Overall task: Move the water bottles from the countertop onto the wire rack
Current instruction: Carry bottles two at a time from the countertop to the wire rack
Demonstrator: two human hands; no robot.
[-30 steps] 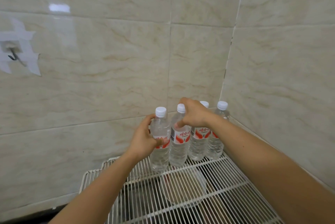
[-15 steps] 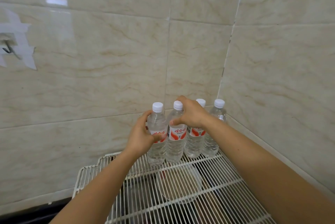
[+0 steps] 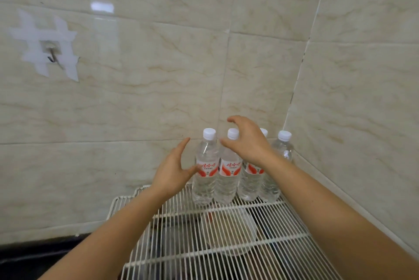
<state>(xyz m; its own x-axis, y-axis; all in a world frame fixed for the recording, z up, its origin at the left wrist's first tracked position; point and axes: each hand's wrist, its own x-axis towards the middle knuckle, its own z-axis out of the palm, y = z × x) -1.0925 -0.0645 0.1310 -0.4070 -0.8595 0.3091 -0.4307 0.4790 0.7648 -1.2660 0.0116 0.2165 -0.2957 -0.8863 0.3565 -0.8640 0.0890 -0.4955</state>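
Note:
Several clear water bottles with white caps and red-and-white labels stand upright in a row at the back of the white wire rack (image 3: 226, 254), against the tiled wall. The leftmost bottle (image 3: 205, 173) and the second bottle (image 3: 227, 180) stand free. My left hand (image 3: 172, 170) hovers just left of the leftmost bottle, fingers spread, holding nothing. My right hand (image 3: 246, 141) hangs over the second bottle's cap with loosely arched fingers, and it covers part of the third bottle (image 3: 250, 180). The fourth bottle (image 3: 280, 155) stands nearest the corner.
Tiled walls meet in a corner right behind the bottles. A metal hook (image 3: 52, 58) taped to the wall sits at the upper left. Below the rack's wires lies a clear plastic container (image 3: 229, 232). A dark countertop edge (image 3: 34, 252) runs at the lower left.
Both hands have let go of the two left bottles and pulled back, fingers spread. The bottles stay upright on the rack.

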